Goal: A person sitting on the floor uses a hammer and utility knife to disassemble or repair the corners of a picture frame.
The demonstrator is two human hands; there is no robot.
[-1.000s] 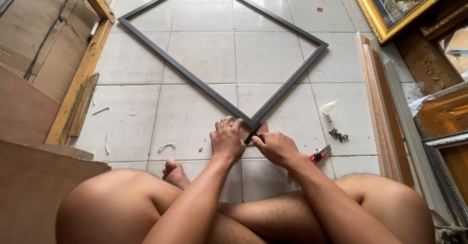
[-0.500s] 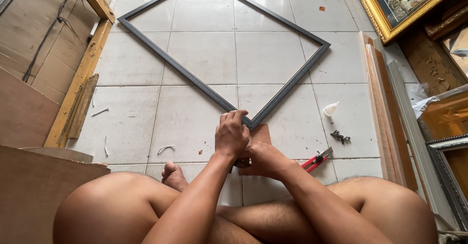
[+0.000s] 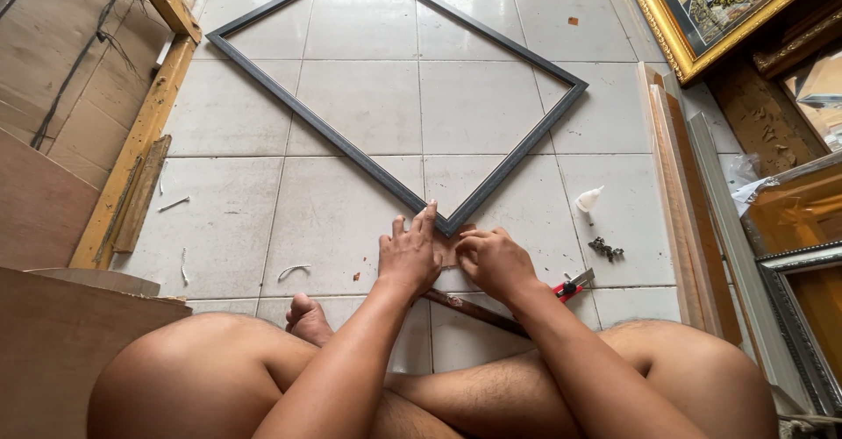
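Pressing hands [image 3: 452,259] at dark frame [image 3: 399,97] corner.

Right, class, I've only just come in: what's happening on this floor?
A person sits cross-legged on a tiled floor. Both hands press at the near corner of a dark picture frame lying flat. The left hand lies flat beside the corner; the right hand rests on a small brown piece under it. A red-handled tool lies by the right wrist.

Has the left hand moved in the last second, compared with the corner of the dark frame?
Yes. The left hand shifted slightly left, from on top of the near corner of the dark rectangular frame to flat beside it.
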